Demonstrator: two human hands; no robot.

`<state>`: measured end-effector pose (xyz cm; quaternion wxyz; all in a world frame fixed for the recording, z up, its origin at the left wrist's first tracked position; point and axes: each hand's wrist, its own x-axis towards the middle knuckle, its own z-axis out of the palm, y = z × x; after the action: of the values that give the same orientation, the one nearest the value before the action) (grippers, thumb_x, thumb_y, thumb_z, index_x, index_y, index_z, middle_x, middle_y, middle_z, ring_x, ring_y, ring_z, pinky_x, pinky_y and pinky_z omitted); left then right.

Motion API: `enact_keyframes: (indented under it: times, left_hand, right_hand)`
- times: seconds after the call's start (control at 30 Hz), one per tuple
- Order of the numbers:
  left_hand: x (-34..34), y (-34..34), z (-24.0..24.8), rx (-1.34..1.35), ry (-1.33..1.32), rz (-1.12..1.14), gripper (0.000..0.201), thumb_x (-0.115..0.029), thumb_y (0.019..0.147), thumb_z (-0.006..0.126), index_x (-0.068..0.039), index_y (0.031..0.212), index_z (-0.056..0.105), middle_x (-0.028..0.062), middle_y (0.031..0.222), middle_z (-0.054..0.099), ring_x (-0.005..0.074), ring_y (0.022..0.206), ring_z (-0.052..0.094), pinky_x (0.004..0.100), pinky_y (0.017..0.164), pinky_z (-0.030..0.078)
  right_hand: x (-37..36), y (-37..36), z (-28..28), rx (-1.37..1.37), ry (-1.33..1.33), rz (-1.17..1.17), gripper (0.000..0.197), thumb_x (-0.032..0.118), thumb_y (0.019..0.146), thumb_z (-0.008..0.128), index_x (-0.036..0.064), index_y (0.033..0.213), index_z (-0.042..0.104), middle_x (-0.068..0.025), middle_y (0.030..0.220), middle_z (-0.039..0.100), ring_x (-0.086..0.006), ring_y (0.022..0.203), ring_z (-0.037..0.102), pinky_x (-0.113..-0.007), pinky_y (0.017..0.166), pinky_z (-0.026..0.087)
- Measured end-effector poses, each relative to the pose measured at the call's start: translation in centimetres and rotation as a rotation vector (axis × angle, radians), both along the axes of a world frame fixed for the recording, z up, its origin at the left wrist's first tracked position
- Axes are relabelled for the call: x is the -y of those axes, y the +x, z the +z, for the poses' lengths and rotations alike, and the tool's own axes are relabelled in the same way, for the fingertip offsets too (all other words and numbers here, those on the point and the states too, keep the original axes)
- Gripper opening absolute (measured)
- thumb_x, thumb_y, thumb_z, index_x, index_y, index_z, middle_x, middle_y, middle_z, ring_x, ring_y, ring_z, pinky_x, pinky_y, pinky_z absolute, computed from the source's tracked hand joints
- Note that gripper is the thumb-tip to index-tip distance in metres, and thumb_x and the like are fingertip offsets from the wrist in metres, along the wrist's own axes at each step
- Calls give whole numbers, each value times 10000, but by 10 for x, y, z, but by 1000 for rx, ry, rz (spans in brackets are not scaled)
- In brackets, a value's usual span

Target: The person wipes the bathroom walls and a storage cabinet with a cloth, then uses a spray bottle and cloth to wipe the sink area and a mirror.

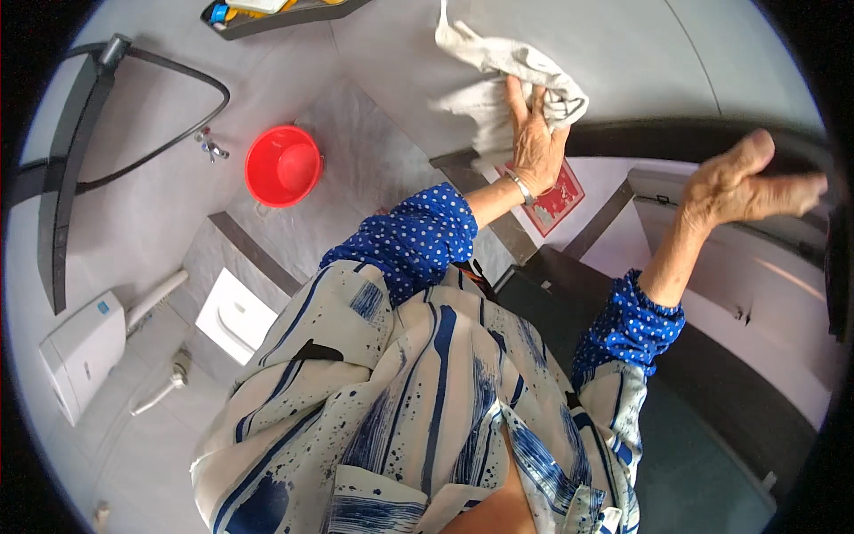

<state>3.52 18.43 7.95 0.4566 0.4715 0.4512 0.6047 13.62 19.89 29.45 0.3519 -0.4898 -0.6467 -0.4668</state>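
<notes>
My left hand (536, 153), with a metal bangle at the wrist, holds a crumpled white cloth (525, 67) against the grey tiled wall (614, 53). The cloth hangs in folds around the fingers, and its lower left part is smeared by motion. Off to the right, my right hand (734, 182) is raised in front of a dark door frame (636, 140). Its fingers are stretched out, slightly blurred at the tips, and nothing is in them. Both forearms wear blue sleeves with white dots.
A red bucket (283, 166) stands on the floor near a wall tap (211, 145). On the left are a black shower panel (76, 169) with a hose and a white cistern (84, 356). A corner shelf (258, 25) holds bottles. Below my left wrist lies a red mat (556, 200).
</notes>
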Motion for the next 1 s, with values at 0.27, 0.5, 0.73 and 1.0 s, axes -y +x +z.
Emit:
enact_keyframes:
  times: [0.27,0.5,0.73,1.0]
  left_hand:
    - [-96,-10,-221,202,-753,232,447,-351,926,466,-40,1248,472,161,1168,552,261,1076,541,399,911,424]
    - [-88,-18,-200,502,-737,-16,318,-343,941,478,-39,1027,510,77,828,565,199,702,590,352,603,508]
    - [-73,-33,-44,329,-294,-13,734,-187,900,531,-63,1446,56,171,1451,90,286,1323,218,396,1120,228]
    - [-173,-60,-220,537,-845,237,643,-385,894,490,-27,1379,268,142,1337,350,268,1253,288,364,1031,290]
  right_hand:
    - [-32,-22,-24,-363,65,256,749,319,909,557,19,1449,133,-199,1470,177,-276,1282,299,-339,1058,283]
    - [-24,-13,-25,-65,17,84,646,264,950,496,54,1454,150,-146,1509,138,-196,1366,170,-319,1120,161]
    - [-30,-20,-22,-195,21,294,675,310,920,549,82,1449,197,-124,1484,188,-238,1299,288,-342,1070,282]
    - [-45,-27,-43,-246,135,179,721,355,887,585,124,1447,193,-167,1421,305,-294,1247,371,-397,1020,378]
